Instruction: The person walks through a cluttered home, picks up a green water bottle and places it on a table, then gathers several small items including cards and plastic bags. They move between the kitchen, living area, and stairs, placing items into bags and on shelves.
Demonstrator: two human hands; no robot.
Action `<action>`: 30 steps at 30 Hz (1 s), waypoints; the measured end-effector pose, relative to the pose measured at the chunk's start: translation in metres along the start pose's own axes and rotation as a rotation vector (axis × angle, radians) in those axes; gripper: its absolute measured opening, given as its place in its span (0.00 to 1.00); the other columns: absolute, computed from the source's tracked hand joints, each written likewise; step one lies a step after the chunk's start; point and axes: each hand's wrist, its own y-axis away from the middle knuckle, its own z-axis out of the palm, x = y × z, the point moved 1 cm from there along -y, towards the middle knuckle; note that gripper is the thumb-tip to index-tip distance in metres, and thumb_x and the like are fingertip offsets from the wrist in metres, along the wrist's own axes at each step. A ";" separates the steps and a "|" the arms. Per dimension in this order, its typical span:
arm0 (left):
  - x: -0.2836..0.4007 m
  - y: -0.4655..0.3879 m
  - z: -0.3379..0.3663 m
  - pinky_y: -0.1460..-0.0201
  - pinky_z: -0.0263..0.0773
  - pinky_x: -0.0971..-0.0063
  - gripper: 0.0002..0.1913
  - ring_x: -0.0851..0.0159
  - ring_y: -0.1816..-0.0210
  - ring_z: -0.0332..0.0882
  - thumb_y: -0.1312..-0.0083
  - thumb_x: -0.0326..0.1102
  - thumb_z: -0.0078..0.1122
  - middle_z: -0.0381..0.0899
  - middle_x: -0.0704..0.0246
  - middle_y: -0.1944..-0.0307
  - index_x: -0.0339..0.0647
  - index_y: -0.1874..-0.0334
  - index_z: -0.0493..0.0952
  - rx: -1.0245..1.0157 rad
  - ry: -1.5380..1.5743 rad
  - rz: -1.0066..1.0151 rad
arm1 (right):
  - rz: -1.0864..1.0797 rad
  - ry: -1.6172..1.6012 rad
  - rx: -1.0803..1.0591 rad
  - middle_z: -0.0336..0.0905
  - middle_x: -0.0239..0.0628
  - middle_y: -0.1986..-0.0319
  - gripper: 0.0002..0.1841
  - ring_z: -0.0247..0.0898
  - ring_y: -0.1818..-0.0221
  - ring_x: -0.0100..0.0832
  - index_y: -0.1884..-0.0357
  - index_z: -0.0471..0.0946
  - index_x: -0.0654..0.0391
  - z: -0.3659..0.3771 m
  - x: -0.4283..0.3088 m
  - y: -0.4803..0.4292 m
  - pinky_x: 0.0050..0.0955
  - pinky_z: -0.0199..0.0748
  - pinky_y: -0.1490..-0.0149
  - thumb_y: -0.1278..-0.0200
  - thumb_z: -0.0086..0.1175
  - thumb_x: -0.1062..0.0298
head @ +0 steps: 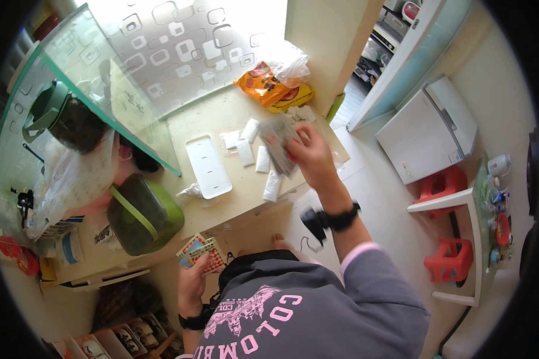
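Observation:
My left hand (195, 278) is low beside the counter's front edge. It grips several flat printed packets (213, 256) with red-checked and pale blue patterns, fanned slightly apart. Above the counter's right part, my right hand (312, 155) pinches a flat grey packet (276, 141), blurred, with a touch of red near my fingers. Several small white wrapped packets (262, 159) lie on the counter to the left of that hand. Farther left is a long white plastic tray (209, 167) with small slots, and crumpled white plastic (190, 191) touches its near left side.
An orange food bag (263, 85) and a yellow bag (294, 98) rest at the back. A green-handled bin (146, 213) and glass shelf panel (117, 112) bound the left. Rightward are a white chest freezer (420, 130), red stools (449, 260) and a glass-topped table (487, 269).

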 end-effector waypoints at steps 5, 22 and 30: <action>-0.003 -0.022 0.026 0.73 0.77 0.72 0.13 0.64 0.68 0.79 0.39 0.29 0.52 0.78 0.64 0.63 0.35 0.52 0.69 -0.144 -0.069 -0.141 | 0.239 -0.391 0.195 0.72 0.42 0.54 0.23 0.69 0.50 0.31 0.43 0.61 0.65 -0.065 0.026 0.115 0.29 0.67 0.45 0.42 0.49 0.78; -0.041 -0.074 0.121 0.53 0.72 0.71 0.16 0.65 0.58 0.77 0.40 0.28 0.56 0.76 0.63 0.55 0.34 0.50 0.71 -0.929 0.118 -0.529 | 0.152 0.276 0.457 0.77 0.36 0.64 0.13 0.71 0.63 0.22 0.55 0.71 0.64 -0.018 0.029 0.167 0.20 0.70 0.57 0.42 0.54 0.72; -0.050 -0.076 0.109 0.48 0.70 0.65 0.20 0.61 0.53 0.75 0.41 0.29 0.56 0.75 0.61 0.54 0.34 0.46 0.67 -0.854 0.381 -0.452 | 0.217 0.575 0.232 0.77 0.31 0.73 0.14 0.68 0.70 0.20 0.61 0.78 0.62 -0.048 -0.004 0.095 0.19 0.68 0.64 0.38 0.49 0.62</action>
